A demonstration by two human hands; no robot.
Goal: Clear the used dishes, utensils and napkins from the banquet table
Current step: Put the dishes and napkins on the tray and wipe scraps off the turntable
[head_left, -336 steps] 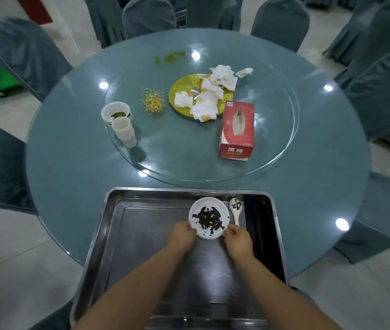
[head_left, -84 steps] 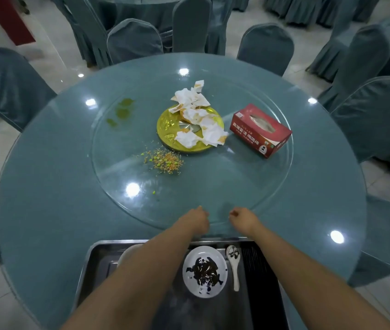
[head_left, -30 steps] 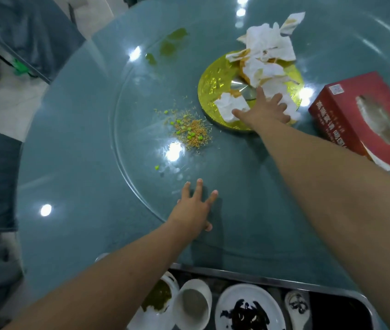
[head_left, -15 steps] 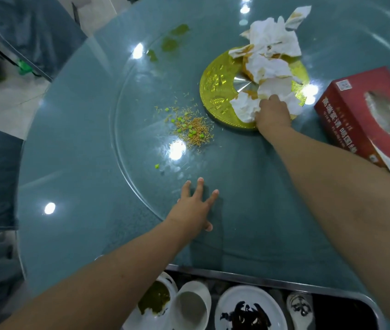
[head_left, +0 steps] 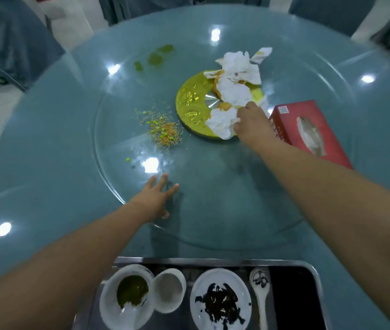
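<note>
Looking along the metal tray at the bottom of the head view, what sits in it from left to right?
Bowl with green residue → small cup → plate with dark scraps → white spoon, all in the tray.

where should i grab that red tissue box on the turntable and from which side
Grip the red tissue box across its two long sides, coming down from above. It lies flat with the oval opening facing up, long axis running diagonally, so the narrow width probably suits one hand. The right hand sits just beside it, pinching a crumpled napkin, so it must let go first.
</note>
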